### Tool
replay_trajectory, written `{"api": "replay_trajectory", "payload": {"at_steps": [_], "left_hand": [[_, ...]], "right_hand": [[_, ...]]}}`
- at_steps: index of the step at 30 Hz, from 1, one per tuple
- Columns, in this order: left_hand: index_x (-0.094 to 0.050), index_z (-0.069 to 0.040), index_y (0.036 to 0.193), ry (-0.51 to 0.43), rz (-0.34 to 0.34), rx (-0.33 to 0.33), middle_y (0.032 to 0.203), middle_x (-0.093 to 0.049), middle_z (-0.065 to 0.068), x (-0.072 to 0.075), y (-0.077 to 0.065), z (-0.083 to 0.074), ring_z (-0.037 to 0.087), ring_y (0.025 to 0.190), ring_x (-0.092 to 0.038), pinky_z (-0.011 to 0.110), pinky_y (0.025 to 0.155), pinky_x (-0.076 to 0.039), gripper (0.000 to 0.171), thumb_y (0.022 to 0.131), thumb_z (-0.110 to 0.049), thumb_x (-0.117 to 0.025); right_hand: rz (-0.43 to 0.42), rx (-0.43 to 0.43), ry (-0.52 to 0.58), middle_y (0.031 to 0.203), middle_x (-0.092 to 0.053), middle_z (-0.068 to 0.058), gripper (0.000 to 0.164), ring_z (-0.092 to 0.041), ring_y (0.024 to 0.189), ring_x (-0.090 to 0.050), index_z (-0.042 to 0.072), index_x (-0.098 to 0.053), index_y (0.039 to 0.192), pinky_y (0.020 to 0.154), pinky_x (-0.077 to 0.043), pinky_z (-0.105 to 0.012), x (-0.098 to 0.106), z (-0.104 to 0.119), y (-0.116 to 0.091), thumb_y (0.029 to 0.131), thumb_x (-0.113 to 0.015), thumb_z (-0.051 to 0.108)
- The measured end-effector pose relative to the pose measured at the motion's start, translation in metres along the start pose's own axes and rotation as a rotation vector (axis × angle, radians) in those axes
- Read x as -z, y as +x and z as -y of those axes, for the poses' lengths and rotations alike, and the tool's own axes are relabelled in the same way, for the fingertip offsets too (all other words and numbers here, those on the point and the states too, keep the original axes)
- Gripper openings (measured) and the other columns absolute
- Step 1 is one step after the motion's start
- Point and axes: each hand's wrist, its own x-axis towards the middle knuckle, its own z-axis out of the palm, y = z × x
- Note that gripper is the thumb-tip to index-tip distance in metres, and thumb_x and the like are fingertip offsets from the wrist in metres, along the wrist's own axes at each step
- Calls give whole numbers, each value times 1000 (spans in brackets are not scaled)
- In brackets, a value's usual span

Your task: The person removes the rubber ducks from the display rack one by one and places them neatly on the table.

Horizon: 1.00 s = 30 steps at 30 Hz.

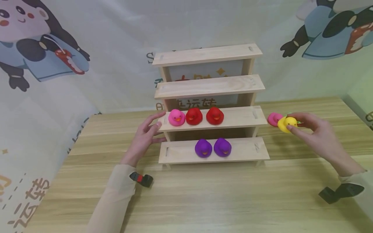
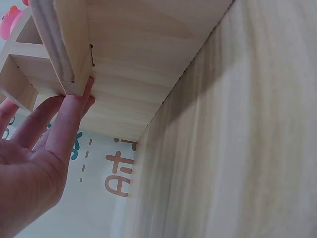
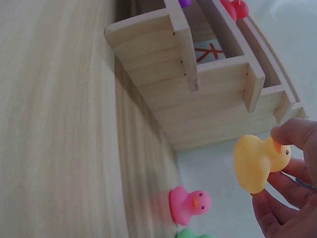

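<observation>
My right hand [image 1: 319, 131] pinches a yellow rubber duck [image 1: 287, 124] between thumb and fingers, off the right end of a stepped wooden shelf [image 1: 237, 120]. In the right wrist view the yellow duck is held above the table, its beak close to a fingertip. My left hand [image 1: 144, 138] rests at the shelf's left end, its nearly straight fingers [image 2: 67, 121] touching a board's edge. A pink duck [image 1: 176, 117] and two red ducks [image 1: 194, 116] sit on the second step from the bottom. Two purple ducks [image 1: 203, 148] are on the lowest step.
Another pink duck [image 3: 188, 204] stands on the table right of the shelf, with a partly visible green duck [image 3: 194, 233] beside it. The wood-grain table [image 1: 209, 197] runs back to a printed cloth backdrop [image 1: 122, 64]. Two upper steps [image 1: 209, 86] rise behind the ducks.
</observation>
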Motion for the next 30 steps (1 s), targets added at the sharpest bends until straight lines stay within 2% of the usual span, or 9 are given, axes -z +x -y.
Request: {"api": "replay_trajectory", "payload": {"at_steps": [5,12,14,20,25,27,30], "left_hand": [[-44,-15,145,-8,3,-25,151,-31,8,0,2,-2,42,118,-53,45,81,-55,45,103,-28,-48],[-43,-15,145,-7,13,-18,149,-34,11,1,0,1,42,116,-55,46,80,-55,44,103,-26,-48],[-43,-16,145,-6,16,-15,149,-34,11,2,-1,1,41,116,-55,46,80,-55,44,103,-27,-48],[-44,-18,145,-14,17,-10,149,-34,12,1,-1,4,40,116,-56,45,82,-54,44,102,-29,-49],[-44,-17,145,-19,5,-6,148,-35,13,1,-2,3,40,115,-56,45,81,-55,43,103,-27,-48],[-44,-17,145,-19,2,-7,148,-36,12,2,-2,3,40,115,-56,45,81,-55,43,103,-27,-48],[-44,-18,145,-9,4,-6,149,-35,11,2,-2,2,40,116,-55,44,81,-55,44,102,-29,-49]], "right_hand": [[22,30,19,108,-54,17,33,13,93,-51,-6,-60,120,72,-44,-5,3,-10,4,90,-68,6],[68,-10,-20,116,-54,12,39,18,95,-44,-3,-59,125,69,-46,-7,-2,-21,-2,91,-68,13],[72,-10,-18,116,-57,7,39,18,95,-44,-4,-59,125,69,-46,-8,-4,-23,-3,91,-68,11],[73,8,-27,119,-59,-26,37,19,95,-42,-9,-58,123,72,-43,-4,-8,-29,-4,90,-67,5],[101,-6,-32,119,-59,-30,36,21,94,-40,-11,-57,122,76,-39,-2,-9,-31,-3,90,-66,5],[113,-11,-33,119,-59,-30,36,19,95,-41,-12,-57,121,78,-38,-2,-10,-32,-2,91,-66,6],[133,-19,-39,120,-58,-30,36,-6,102,-58,-12,-57,122,79,-37,-2,-10,-34,-1,92,-65,7]]}}
